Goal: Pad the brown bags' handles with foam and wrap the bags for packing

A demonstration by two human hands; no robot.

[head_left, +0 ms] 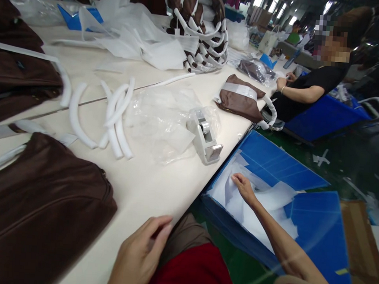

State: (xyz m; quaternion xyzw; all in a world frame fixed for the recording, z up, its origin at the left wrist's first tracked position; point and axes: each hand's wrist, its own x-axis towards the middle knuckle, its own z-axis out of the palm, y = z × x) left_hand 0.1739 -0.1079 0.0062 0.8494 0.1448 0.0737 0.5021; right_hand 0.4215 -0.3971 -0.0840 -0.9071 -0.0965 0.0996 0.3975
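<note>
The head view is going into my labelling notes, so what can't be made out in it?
All in the head view:
- Floor of the blue open-topped box: hidden by loose thin white sheets.
- Right hand: fingertips too small to tell whether they grip a sheet.
- Left hand: palm hidden by its own back.
- Large smooth dark-brown bag: cut off by left and bottom edges.

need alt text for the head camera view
A person's right hand reaches to white sheets in a blue box; the left hand is near the edge of a table holding a tape dispenser, white strips and brown bags.
</note>
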